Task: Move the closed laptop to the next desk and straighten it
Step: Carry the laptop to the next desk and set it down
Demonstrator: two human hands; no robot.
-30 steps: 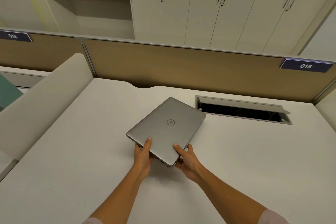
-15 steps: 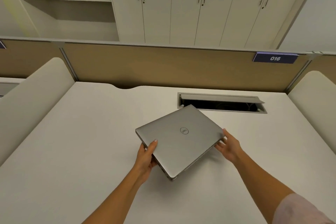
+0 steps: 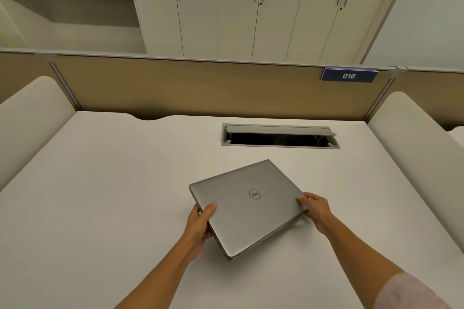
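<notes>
A closed silver laptop [image 3: 247,206] with a round logo on its lid lies skewed over the white desk [image 3: 100,195], one corner pointing toward me. My left hand [image 3: 200,223] grips its left edge, thumb on the lid. My right hand [image 3: 316,209] holds its right corner, fingers on the lid's edge. Whether the laptop rests fully on the desk or is slightly raised at the near corner I cannot tell.
An open cable hatch [image 3: 280,136] is set into the desk behind the laptop. A tan partition [image 3: 190,88] with a blue sign "016" [image 3: 349,75] runs along the back. Padded white dividers stand at the left [image 3: 27,118] and right [image 3: 411,138]. Cabinets fill the wall.
My right hand has shifted from the laptop's near edge to its right corner. The laptop has turned slightly and come nearer me, and my view has swung right along the desk.
</notes>
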